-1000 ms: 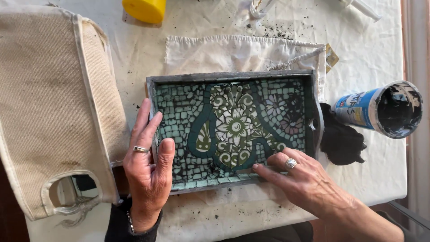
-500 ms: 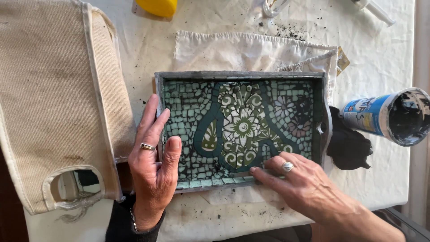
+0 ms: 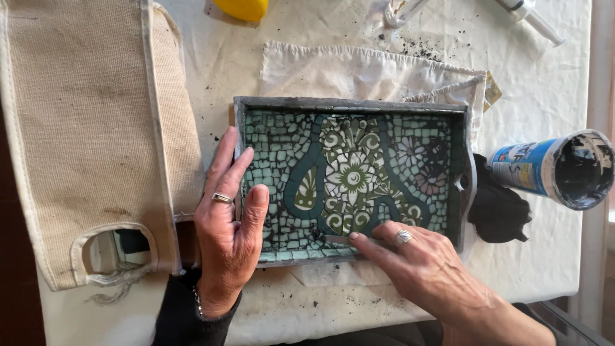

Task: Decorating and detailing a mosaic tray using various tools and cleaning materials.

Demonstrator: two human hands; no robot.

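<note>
A grey-rimmed rectangular tray (image 3: 349, 104) with a green and white mosaic floor lies on a white cloth. My left hand (image 3: 225, 230), with a ring on it, rests on the tray's left rim, thumb laid inside on the tiles. My right hand (image 3: 419, 266), also ringed, lies over the tray's near right corner. Its fingers pinch a thin metal tool (image 3: 336, 239) whose tip touches the tiles near the front edge.
A beige canvas bag (image 3: 90, 141) lies at the left. An open tub lies on its side at the right (image 3: 554, 170), its inside dark, beside a black rag (image 3: 500, 211). A yellow object (image 3: 242, 9) and tubes sit at the far edge. The table edge runs along the right.
My right hand has slid left along the tray's front edge with the tool. My left hand stays on the left rim. The view has shifted slightly.
</note>
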